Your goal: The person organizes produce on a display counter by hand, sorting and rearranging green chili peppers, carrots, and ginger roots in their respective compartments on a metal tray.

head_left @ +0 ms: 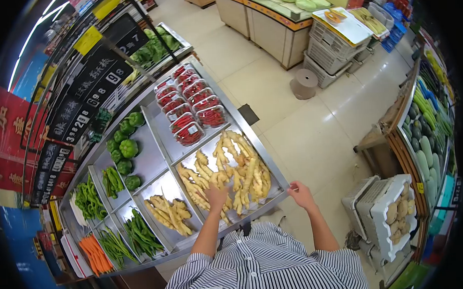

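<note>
My left hand reaches down onto a spread of pale yellow ginger root in the near right compartment of a metal display stand. Its fingertips are among the ginger pieces, and whether they grip one is not visible. At the stand's right corner, my right hand is beside the metal rim, with its thumb and fingers loosely bent and apart; nothing shows between them. A smaller heap of ginger-like roots lies one compartment to the left.
Beyond the ginger are plastic-wrapped packs of red chillies. Green bell peppers, long green peppers and carrots fill compartments leftward. Black price boards hang over the left side. A white crate of potatoes stands at right; a brown stool stands beyond.
</note>
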`<state>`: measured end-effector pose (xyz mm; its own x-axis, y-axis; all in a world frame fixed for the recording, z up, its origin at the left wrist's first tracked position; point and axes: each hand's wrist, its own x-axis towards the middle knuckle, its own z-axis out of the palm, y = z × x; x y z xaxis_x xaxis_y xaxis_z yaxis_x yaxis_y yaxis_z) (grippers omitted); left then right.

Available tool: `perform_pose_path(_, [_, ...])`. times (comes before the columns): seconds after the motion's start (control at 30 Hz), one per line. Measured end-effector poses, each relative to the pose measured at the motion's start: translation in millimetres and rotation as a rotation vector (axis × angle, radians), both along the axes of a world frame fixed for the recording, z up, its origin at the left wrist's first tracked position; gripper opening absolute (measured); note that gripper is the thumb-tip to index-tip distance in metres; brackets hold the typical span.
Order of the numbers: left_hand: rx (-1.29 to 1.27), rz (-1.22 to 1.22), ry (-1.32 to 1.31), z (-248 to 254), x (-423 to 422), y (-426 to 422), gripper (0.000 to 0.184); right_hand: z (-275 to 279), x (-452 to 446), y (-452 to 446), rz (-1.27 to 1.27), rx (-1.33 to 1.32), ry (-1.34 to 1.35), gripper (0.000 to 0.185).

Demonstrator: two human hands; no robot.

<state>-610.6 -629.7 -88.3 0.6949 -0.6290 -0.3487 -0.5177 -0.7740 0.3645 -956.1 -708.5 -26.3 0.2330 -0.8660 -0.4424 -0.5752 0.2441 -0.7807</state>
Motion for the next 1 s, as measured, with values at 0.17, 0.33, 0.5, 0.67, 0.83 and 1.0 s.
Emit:
perform_pose_path(0.17, [0.001,-0.005,0.006,-19.0,13.8,5.1,0.070,11.1,23.4,-32.3,0.013,-0.098,0.008,0.035])
perform_pose_path(0.33, [0.033,-0.147,-0.109,22.2,17.5,0.6,0.066,17.6,41.9,-26.2,0.041,-0.102,-0.003,0.034])
perform_pose_path(0.5, [-0.080,-0.103,0.193,43.3,23.6,11.7,0.064,5.1,58.0,5.2,0.055,-0.058,-0.012,0.037])
perform_pose_path(0.67, [-0.364,-0.082,0.373,55.2,34.7,47.3,0.063,-1.1,81.8,39.8,0.062,-0.080,-0.037,0.035])
perform_pose_path(0.83, [-0.692,0.040,0.656,71.5,69.1,97.0,0.061,8.1,127.0,57.6,0.104,-0.155,-0.038,0.031])
perform_pose_path(1.0, [-0.930,0.325,0.847,98.2,101.8,166.9,0.046,-25.6,183.9,59.9,0.253,-0.407,0.055,0.042])
